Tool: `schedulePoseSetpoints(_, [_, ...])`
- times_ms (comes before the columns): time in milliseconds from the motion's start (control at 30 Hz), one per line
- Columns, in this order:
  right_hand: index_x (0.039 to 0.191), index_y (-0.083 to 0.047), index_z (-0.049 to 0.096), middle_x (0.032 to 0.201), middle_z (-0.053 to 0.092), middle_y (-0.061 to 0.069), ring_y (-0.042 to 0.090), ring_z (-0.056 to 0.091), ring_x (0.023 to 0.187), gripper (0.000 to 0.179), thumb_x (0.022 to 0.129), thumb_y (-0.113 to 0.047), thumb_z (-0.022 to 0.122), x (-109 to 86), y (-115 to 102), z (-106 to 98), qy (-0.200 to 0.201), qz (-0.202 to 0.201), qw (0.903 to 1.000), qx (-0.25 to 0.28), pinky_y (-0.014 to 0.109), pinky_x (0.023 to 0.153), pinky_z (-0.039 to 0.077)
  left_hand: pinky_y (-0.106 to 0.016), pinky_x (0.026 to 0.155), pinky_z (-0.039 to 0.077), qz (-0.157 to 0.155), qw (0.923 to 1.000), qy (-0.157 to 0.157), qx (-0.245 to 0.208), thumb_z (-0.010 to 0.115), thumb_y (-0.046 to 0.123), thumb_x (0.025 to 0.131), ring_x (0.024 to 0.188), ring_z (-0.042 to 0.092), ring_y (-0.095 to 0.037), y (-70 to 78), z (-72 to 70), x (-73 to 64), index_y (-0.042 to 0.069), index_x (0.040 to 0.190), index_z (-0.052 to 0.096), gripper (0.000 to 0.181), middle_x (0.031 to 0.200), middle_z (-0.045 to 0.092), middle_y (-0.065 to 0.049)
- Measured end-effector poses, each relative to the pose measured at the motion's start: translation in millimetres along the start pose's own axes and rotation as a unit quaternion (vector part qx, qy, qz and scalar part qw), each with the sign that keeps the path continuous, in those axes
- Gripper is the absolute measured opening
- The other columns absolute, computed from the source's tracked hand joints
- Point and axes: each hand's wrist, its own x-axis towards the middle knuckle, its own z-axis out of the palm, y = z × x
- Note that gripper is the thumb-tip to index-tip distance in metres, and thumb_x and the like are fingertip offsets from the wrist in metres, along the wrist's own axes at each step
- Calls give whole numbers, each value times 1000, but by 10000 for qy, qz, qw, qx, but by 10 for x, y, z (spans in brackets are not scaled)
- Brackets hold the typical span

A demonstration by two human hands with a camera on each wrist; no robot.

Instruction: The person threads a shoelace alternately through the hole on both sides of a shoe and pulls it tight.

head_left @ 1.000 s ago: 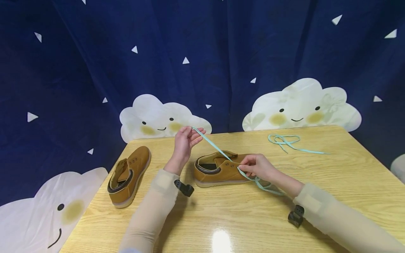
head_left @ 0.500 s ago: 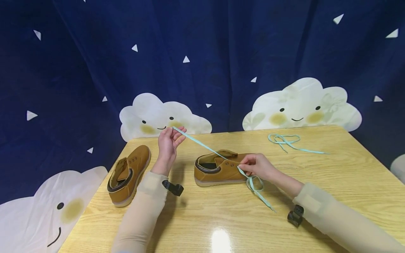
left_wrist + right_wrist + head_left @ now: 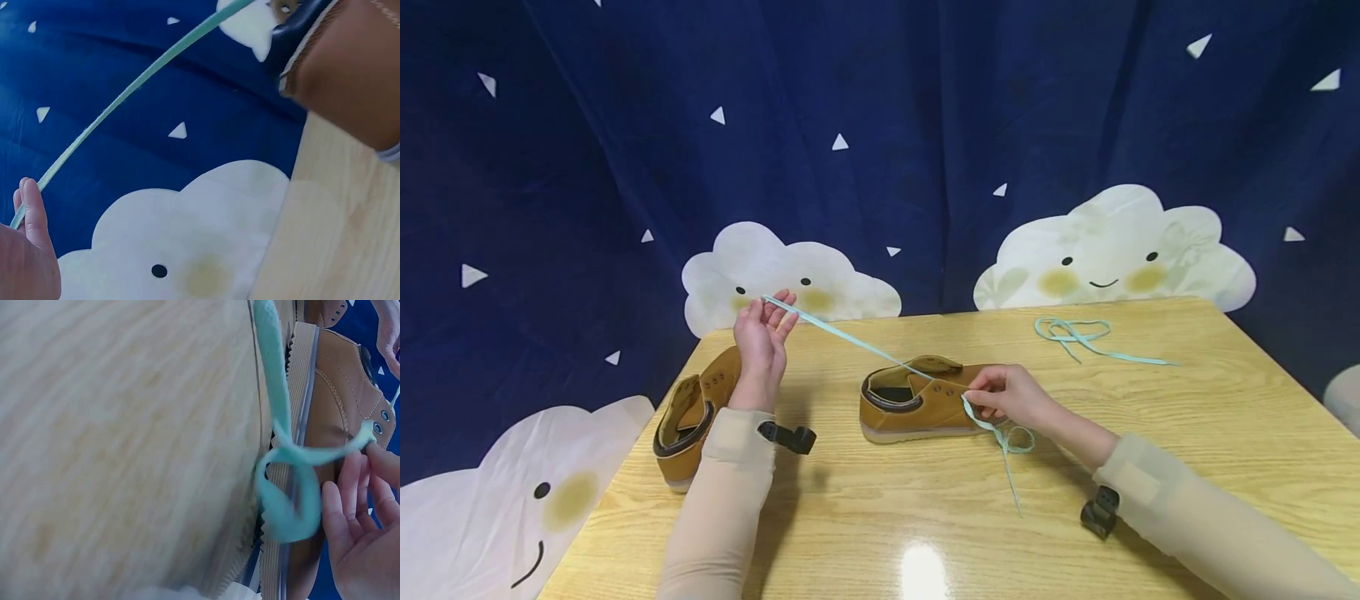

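Note:
A brown shoe [image 3: 891,423] stands on the table, toe to the right. A flat mint-green shoelace [image 3: 850,338] runs taut from its eyelets up to my left hand [image 3: 763,337], which pinches the end above the table's far edge. My right hand [image 3: 1011,395] pinches the shoe's eyelet flap; the right wrist view shows its fingertips right below an eyelet [image 3: 377,428]. From that eyelet the rest of the lace hangs down the shoe's near side in a loop [image 3: 289,534], with its tail toward the front. My right hand hides part of the toe.
A matching brown shoe [image 3: 681,433] stands at the table's left, partly behind my left forearm, with no lace in its eyelets. A second mint-green lace [image 3: 1093,342] lies loosely looped at the back right. A dark blue curtain [image 3: 940,167] hangs behind the table.
My left hand has moved left, drawing the lace out longer between it and the shoe. The hanging loop and tail have swung and shifted leftward. The right hand has stayed in place.

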Motion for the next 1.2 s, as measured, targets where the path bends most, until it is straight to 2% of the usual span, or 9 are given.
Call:
schedulePoseSetpoints(100, [89,5,67,71,65,3,18,62,60,10,90,-5,68,5,0,2,-14,37,9999,109,24,52,49,-24,68,55,4,9999,108,-119,31,15,107,95,67,-23,42,-35,26,3,109,41,16,95,66,-11])
schedulePoseSetpoints(200, [89,7,67,72,65,4,17,62,60,11,91,-4,68,8,-2,0,-36,81,9997,213,23,52,48,-23,68,54,-122,9998,75,-103,34,14,107,84,65,-19,48,-48,25,4,104,43,14,90,63,-9])
schedulePoseSetpoints(367, [90,6,67,72,65,4,17,62,61,11,91,-5,68,5,-4,-2,-17,81,9998,156,23,53,49,-20,66,53,-390,9984,-342,221,44,10,104,65,56,-10,-25,-17,-21,4,97,48,10,75,56,-4])
schedulePoseSetpoints(467, [90,5,68,73,65,4,17,63,62,11,91,-5,68,4,-5,0,-10,81,9999,127,24,53,49,-19,64,53,-424,9964,-571,452,49,5,102,61,56,-8,-82,16,-59,1,104,49,5,71,57,-2])
schedulePoseSetpoints(567, [90,5,68,73,66,4,17,63,62,11,91,-5,68,5,-4,0,-8,76,9999,103,24,53,49,-19,64,53,-445,9945,-690,653,52,1,99,60,58,-7,-131,42,-102,-3,116,50,17,71,59,-3])
schedulePoseSetpoints(700, [90,5,68,71,65,4,17,62,62,11,91,-6,69,12,-3,-3,-9,119,9999,94,24,52,49,-18,66,53,-629,9916,-754,842,53,-1,98,63,63,-6,-180,64,-157,-4,119,54,21,74,63,-4])
schedulePoseSetpoints(900, [89,5,68,70,65,5,16,62,61,11,91,-6,68,26,-17,-14,-19,158,9999,65,24,51,48,-19,73,53,-979,9893,-654,858,57,-8,94,71,68,-9,-241,81,-214,-3,101,67,13,86,68,-8])
schedulePoseSetpoints(1033, [90,4,68,72,66,4,18,63,61,11,91,-7,69,21,-33,-26,-37,208,9998,-1,25,53,50,-21,80,51,-1163,9875,-604,870,58,-8,93,78,69,-12,-284,63,-224,2,89,72,17,93,68,-10])
schedulePoseSetpoints(1200, [91,3,68,73,66,4,19,64,62,11,90,-8,69,18,-36,-25,-68,227,9997,-19,27,54,51,-23,88,49,-1248,9833,-720,1109,58,-9,92,85,69,-12,-323,24,-236,2,91,71,17,95,70,-7])
